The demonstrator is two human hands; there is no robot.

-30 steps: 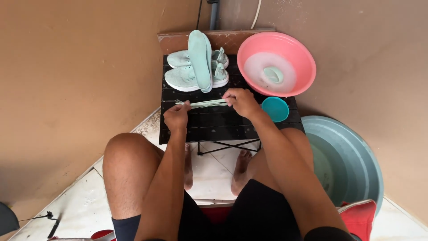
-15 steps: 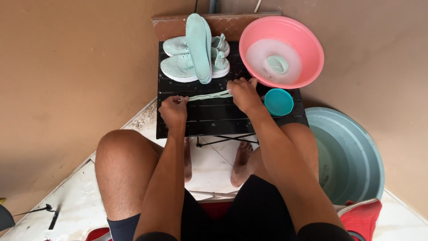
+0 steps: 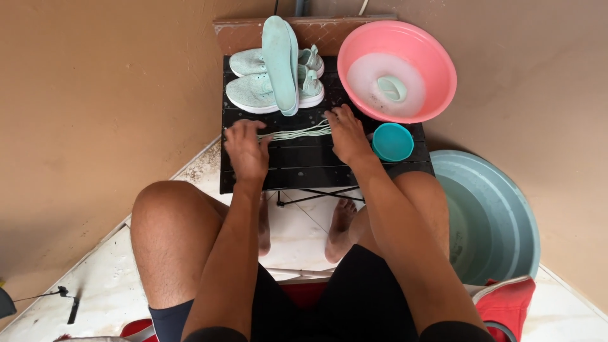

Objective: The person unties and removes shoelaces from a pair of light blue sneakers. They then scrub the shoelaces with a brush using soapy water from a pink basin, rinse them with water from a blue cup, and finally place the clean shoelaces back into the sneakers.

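Pale mint shoelaces [image 3: 303, 132] lie stretched across a small black slatted table [image 3: 304, 166]. My left hand [image 3: 246, 151] pins their left end against the tabletop, and my right hand [image 3: 346, 133] presses down on their right end. Behind the laces stand two mint-green sneakers [image 3: 254, 92] side by side, with a mint insole [image 3: 279, 57] laid over them.
A pink basin [image 3: 437, 63] with soapy water and a submerged pale object sits at the table's back right. A small teal cup [image 3: 392, 141] stands by my right wrist. A large grey-green tub [image 3: 500, 215] rests on the floor to the right. Brown walls close in on both sides.
Both hands have lowered the laces from just above the table onto its surface. The view has shifted slightly downward over the table.
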